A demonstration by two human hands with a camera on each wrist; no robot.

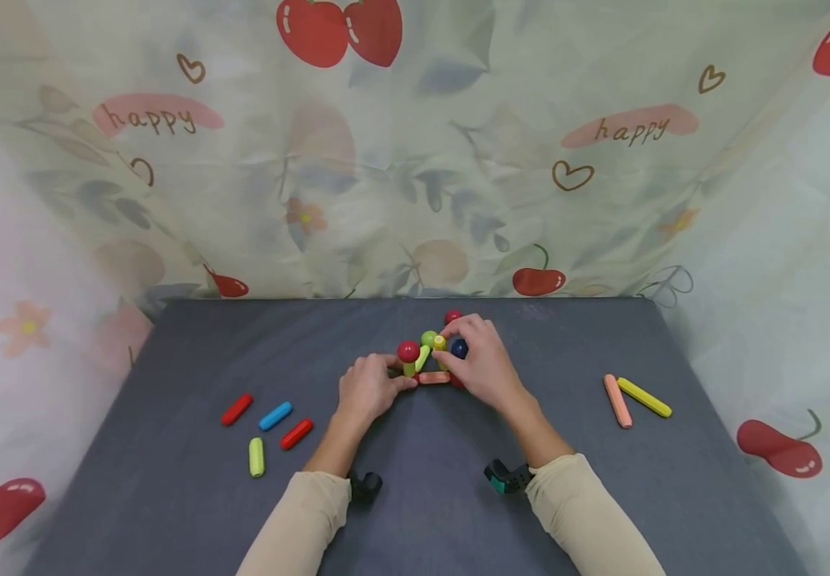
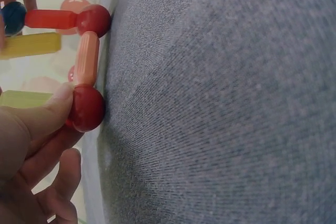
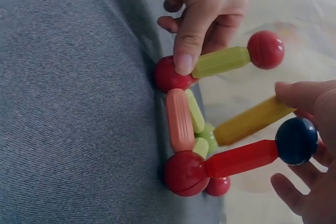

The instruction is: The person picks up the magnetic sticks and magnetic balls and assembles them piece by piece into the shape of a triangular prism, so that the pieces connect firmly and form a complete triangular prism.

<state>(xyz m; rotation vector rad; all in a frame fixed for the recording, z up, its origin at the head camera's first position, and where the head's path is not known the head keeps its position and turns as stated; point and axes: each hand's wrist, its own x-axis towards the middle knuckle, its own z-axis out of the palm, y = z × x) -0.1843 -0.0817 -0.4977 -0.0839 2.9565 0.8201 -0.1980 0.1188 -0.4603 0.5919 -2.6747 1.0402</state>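
At the centre of the head view, on the grey table [image 1: 170, 480], stands your stick-and-ball structure [image 1: 432, 358]; four loose sticks [image 1: 267, 432] lie at lower left and two loose sticks [image 1: 634, 398] at right. Your left hand [image 1: 368, 390] is curled, thumb pressing a red ball [image 3: 169, 75] at the structure's base. Your right hand [image 1: 480, 360] pinches a yellow stick [image 3: 252, 120], fingers cupping a dark blue ball [image 3: 296, 140].

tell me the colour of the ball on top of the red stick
Dark blue ball, clearest in the right wrist view.
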